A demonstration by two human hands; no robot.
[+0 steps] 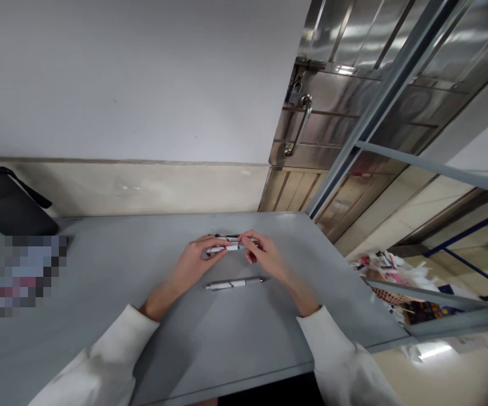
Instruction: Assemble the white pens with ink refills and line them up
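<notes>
Both hands' fingers [222, 244] [248, 242] pinch one pen [232, 247]; pulling unevenly could knock it into those at twelve o'clock.

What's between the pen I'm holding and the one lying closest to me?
Beyond your fingertips on the held pen, just bare gray tabletop, in the head view.

Both hands — left [199, 256], right [265, 254] — pinch close together, wrists angled inward.
</notes>
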